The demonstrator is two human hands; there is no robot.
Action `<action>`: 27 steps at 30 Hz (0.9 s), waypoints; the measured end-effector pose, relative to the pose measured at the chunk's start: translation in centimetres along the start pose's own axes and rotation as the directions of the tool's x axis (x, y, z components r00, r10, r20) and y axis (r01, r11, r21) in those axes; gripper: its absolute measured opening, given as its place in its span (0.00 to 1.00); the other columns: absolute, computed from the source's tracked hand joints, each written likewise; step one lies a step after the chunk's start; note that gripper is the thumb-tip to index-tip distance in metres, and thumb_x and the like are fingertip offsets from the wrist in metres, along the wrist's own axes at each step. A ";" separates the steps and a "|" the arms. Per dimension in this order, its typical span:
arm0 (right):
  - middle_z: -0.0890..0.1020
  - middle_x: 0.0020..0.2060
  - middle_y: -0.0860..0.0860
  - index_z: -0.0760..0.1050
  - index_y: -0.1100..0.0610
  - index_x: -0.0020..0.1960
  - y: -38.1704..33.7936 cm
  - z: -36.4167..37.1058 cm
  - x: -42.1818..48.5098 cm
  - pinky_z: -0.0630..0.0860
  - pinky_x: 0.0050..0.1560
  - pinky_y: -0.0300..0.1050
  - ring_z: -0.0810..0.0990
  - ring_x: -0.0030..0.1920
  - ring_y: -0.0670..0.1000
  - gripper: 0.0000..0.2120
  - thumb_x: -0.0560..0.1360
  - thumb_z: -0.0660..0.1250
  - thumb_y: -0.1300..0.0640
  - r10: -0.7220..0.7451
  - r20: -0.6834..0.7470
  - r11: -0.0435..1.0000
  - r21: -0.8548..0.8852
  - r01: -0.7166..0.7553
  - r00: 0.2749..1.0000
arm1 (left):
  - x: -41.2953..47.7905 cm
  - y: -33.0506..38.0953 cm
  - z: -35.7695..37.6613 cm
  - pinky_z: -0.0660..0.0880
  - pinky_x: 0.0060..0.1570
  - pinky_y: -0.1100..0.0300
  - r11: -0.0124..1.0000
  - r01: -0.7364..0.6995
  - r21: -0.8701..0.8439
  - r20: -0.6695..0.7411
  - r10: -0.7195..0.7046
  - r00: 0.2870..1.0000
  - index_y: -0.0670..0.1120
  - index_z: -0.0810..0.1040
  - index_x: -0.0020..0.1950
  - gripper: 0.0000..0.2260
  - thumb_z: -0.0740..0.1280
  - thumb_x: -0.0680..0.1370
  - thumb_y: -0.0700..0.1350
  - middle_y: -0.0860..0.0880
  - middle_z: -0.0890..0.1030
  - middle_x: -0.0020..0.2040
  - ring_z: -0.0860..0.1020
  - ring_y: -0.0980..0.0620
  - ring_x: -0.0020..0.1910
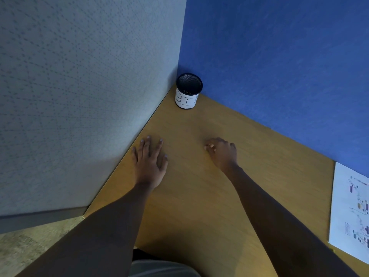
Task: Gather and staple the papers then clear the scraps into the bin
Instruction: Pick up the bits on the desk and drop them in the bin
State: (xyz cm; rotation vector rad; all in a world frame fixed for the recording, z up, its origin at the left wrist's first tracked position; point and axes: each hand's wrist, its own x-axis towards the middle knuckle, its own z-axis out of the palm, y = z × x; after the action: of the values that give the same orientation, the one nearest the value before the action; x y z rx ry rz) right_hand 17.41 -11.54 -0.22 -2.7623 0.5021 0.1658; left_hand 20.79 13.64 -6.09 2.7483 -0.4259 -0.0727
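Observation:
My left hand (150, 159) lies flat on the wooden desk (191, 186) with its fingers spread and straight, holding nothing. To its right, my right hand (221, 151) hovers low over the desk with its fingers curled in; a small pale bit shows at the fingertips, too small to identify. The bin (188, 90), a black mesh cup with a white label reading "BI", stands in the desk's far corner, a hand's length beyond both hands. A printed paper (353, 212) with coloured diagrams lies at the right edge of the view, partly cut off.
A grey partition (79, 96) walls the desk on the left and a blue partition (279, 66) at the back. Carpet floor (30, 246) shows at the lower left beyond the desk's edge.

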 end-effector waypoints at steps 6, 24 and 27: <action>0.83 0.52 0.48 0.81 0.48 0.54 -1.3 -0.3 0.4 0.68 0.56 0.48 0.81 0.50 0.53 0.09 0.79 0.63 0.51 -0.055 -0.025 0.987 -0.156 0.050 0.998 | 0.2 0.0 0.0 0.44 0.75 0.43 1.000 0.007 0.009 0.009 -0.007 1.000 0.57 0.57 0.77 0.26 0.51 0.79 0.60 0.45 0.54 0.79 0.49 0.45 0.78; 0.83 0.47 0.52 0.83 0.52 0.50 -3.6 0.7 -0.6 0.76 0.51 0.50 0.81 0.49 0.58 0.08 0.76 0.67 0.50 0.249 -0.138 0.960 -0.097 -0.263 0.959 | 0.0 0.0 -0.3 0.42 0.75 0.44 1.000 0.008 0.001 0.021 -0.008 1.000 0.57 0.57 0.77 0.26 0.54 0.80 0.59 0.45 0.54 0.79 0.48 0.45 0.78; 0.82 0.51 0.52 0.82 0.52 0.53 -3.2 1.1 -1.3 0.74 0.53 0.51 0.80 0.52 0.57 0.10 0.77 0.66 0.50 0.217 -0.141 0.968 -0.096 -0.232 0.966 | 0.0 0.1 -0.3 0.43 0.75 0.44 1.000 0.002 0.009 0.011 -0.002 1.000 0.57 0.58 0.77 0.26 0.53 0.80 0.60 0.45 0.54 0.79 0.49 0.45 0.78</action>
State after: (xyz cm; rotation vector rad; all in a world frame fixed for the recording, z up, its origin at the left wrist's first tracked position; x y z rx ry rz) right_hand 17.32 -7.89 -0.11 -2.8305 0.8670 0.0683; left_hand 20.78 13.69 -5.75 2.7587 -0.4272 -0.0871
